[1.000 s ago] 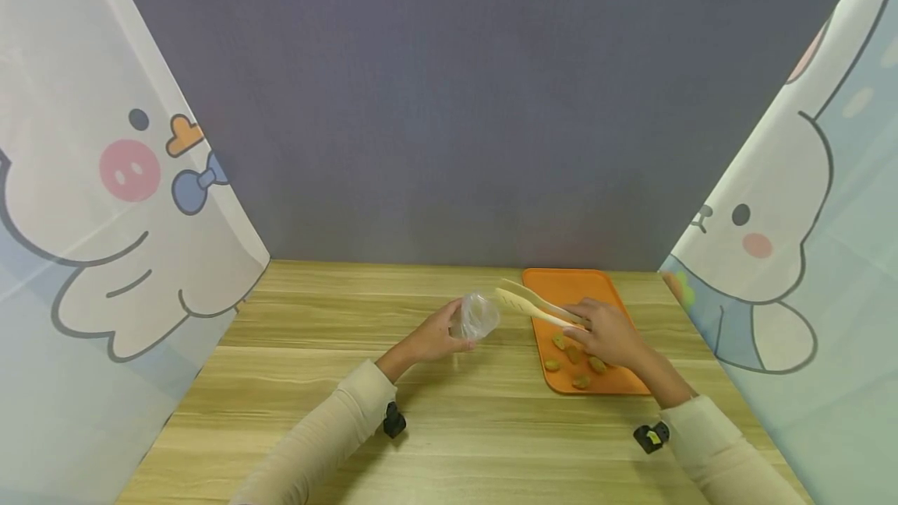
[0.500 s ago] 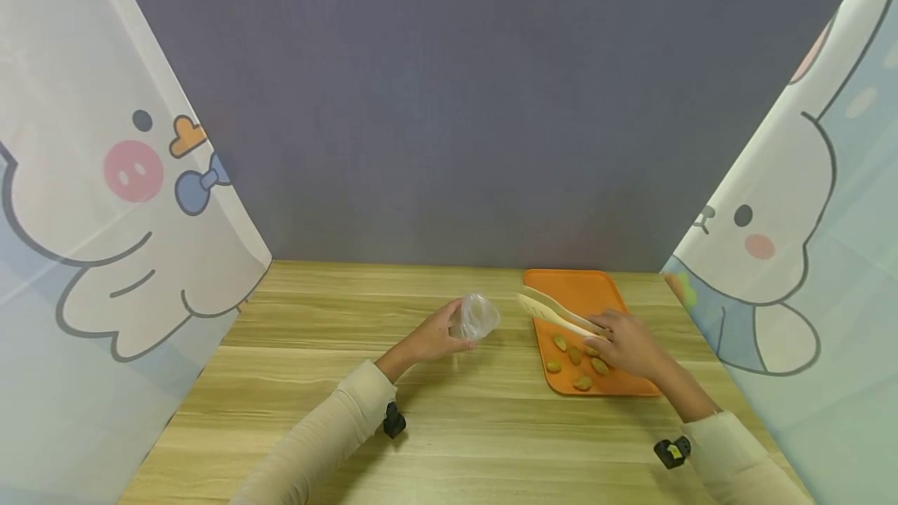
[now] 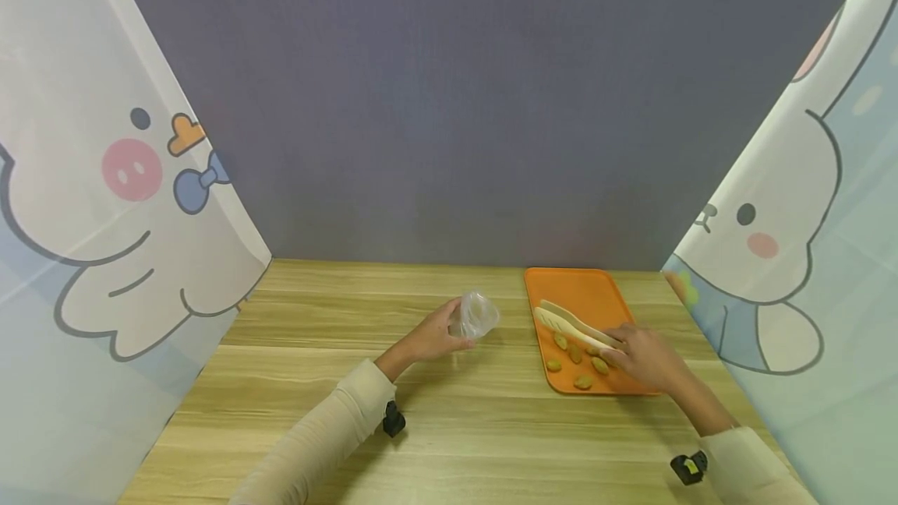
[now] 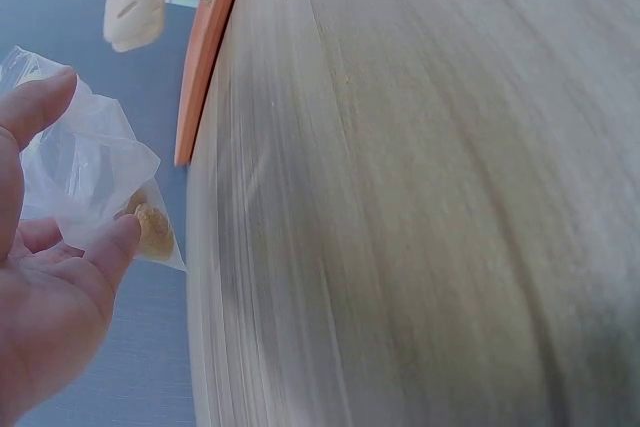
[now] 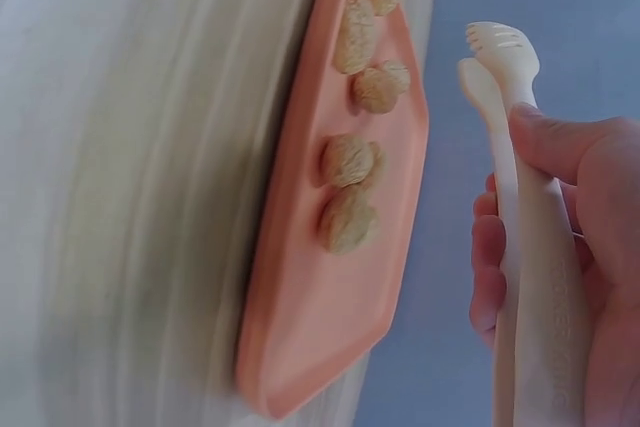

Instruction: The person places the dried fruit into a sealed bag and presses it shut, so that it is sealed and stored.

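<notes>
My left hand [image 3: 433, 333] holds a clear plastic bag [image 3: 479, 316] with its mouth spread open. In the left wrist view, a brown lumpy piece of food [image 4: 152, 229] shows at the bottom of the bag [image 4: 90, 152]. My right hand [image 3: 647, 357] grips a pair of cream tongs [image 3: 571, 327] over the orange tray [image 3: 571, 287]. Nothing sits between the tong tips, which are slightly apart in the right wrist view. Several brown, wrinkled pieces, like dried fruit or cookies [image 5: 348, 222], lie on the near half of the tray.
The wooden table [image 3: 337, 302] extends left of the tray and in front of it. A grey panel [image 3: 449, 115] stands behind the table. Printed cartoon curtains [image 3: 140, 256] close off both sides.
My right hand has drawn back to the right and toward me, bringing the tongs from beside the bag to over the tray. My left hand and the bag stay in place.
</notes>
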{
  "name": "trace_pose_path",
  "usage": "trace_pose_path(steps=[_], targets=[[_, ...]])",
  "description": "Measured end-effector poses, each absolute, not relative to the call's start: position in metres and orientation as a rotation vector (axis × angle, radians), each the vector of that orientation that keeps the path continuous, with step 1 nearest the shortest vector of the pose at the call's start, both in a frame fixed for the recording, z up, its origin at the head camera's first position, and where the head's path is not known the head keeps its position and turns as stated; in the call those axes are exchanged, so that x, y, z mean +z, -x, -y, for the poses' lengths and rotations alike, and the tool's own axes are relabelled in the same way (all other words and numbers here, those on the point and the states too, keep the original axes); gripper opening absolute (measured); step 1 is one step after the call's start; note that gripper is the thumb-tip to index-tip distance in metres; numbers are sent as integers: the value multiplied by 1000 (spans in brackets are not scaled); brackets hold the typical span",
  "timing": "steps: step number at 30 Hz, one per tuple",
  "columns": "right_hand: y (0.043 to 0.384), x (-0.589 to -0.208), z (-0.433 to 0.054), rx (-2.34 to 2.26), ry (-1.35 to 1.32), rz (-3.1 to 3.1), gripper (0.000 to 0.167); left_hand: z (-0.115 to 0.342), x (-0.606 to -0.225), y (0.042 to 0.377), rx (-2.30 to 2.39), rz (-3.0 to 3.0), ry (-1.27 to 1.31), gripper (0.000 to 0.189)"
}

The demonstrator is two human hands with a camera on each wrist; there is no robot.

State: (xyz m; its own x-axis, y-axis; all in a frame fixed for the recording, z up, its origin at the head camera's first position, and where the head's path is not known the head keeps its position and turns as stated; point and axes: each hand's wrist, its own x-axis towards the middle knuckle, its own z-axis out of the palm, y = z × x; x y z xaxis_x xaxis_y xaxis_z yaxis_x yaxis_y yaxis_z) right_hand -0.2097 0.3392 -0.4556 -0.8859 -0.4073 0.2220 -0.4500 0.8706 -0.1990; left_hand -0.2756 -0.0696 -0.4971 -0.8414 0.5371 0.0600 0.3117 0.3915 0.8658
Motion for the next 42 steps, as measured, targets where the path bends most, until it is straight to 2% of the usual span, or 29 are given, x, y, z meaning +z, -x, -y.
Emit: trace_pose_path(steps=[42], targets=[[200,-474,-351,267,-601,2923,34,70,-496,276,1406,-2450,-736,90]])
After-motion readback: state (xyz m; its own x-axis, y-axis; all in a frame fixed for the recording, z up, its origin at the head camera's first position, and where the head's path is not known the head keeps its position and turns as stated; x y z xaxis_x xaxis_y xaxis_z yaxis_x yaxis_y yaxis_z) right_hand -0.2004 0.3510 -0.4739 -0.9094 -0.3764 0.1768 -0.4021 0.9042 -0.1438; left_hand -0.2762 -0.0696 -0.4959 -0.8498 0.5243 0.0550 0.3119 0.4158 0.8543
